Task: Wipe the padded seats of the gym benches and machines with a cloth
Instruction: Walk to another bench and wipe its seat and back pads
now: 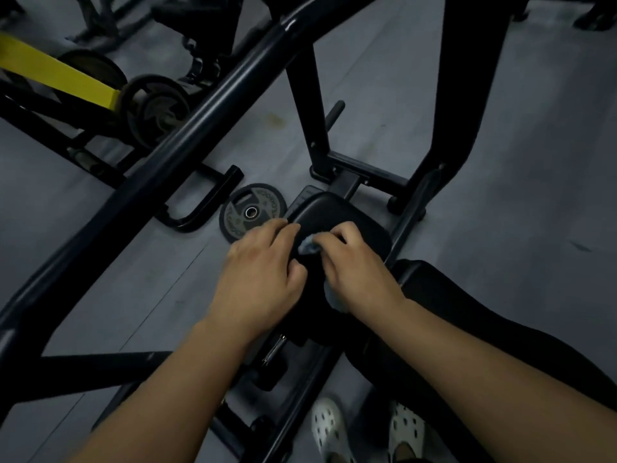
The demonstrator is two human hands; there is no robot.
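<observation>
Cloth [309, 246], pale blue and bunched, lies on the black padded seat [334, 212], grasped by the right hand [357, 265] with fingers curled round it. The left hand [257, 272] grips the seat's left edge, fingers curled over it. A weight plate [252, 212] lies on the floor just beside.

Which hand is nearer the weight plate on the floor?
Left. The left hand rests at the left edge of the seat pad, fingers beside the weight plate; the right hand holds the cloth farther right.
</observation>
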